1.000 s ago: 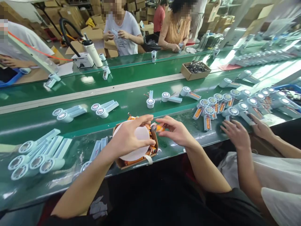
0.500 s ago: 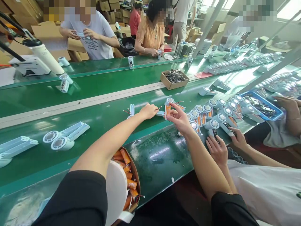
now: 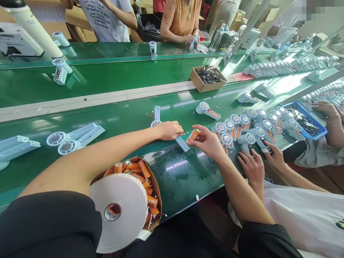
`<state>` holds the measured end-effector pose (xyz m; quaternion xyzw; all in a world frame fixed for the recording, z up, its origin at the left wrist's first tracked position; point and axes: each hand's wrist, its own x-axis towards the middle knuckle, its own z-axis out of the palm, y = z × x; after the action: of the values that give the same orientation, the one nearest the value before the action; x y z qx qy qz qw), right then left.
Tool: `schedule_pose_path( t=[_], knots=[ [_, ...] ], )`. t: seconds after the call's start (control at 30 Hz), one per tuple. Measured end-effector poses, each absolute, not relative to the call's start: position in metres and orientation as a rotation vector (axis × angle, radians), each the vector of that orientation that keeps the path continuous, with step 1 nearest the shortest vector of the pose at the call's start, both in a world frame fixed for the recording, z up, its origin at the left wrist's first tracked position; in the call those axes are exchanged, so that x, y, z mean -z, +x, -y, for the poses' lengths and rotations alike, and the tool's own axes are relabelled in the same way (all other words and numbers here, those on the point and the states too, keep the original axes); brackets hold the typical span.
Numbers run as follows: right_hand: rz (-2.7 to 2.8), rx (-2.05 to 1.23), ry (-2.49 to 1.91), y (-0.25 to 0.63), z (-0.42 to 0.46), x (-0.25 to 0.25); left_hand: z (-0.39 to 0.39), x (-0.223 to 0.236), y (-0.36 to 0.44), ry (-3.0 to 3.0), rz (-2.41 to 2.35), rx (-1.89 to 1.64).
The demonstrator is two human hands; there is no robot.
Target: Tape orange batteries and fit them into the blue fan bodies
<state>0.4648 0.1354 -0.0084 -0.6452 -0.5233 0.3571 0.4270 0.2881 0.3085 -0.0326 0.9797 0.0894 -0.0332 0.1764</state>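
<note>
My left hand (image 3: pixel 170 130) is closed over a light-blue fan housing (image 3: pixel 182 144), whose open trough-like handle sticks out below my fingers; its head is hidden. Thin wires show at my left fingertips. Between thumb and fingers of my right hand (image 3: pixel 208 142) is an orange cylindrical battery (image 3: pixel 194 134), tilted just above the end of that handle. Behind my left wrist lies another fan housing (image 3: pixel 157 114) with loose wires. A fan body with an orange battery in its handle (image 3: pixel 208 110) rests on the green belt beyond my right hand.
A box of orange batteries (image 3: pixel 145 170) with a large white tape roll (image 3: pixel 122 211) on it stands before me. Fan housings (image 3: pixel 73 139) lie left, several fan bodies (image 3: pixel 231 129) right. A co-worker's hands (image 3: pixel 252 166) work close by. A carton of black parts (image 3: pixel 208 79) stands mid-line.
My view has tipped down. Both hands have come nearer to me; the housing's handle has swung from pointing right to pointing down-right. The battery in my right hand has tilted from upright.
</note>
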Motion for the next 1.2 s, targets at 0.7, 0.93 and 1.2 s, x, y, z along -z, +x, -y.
schedule_pose_path(
  t=[0.7,0.93,1.2],
  knots=[
    [1.922,-0.248,-2.139,0.456,-0.128,0.011,-0.304,0.025,0.316,2.734,-0.340,0.128],
    [2.070,-0.273,-2.317,0.454,-0.140,0.004,-0.306,0.025,0.326,2.672,-0.362,0.132],
    [2.236,-0.129,-2.501,0.444,-0.147,0.003,-0.307,0.022,0.339,2.592,-0.497,0.131]
  ],
)
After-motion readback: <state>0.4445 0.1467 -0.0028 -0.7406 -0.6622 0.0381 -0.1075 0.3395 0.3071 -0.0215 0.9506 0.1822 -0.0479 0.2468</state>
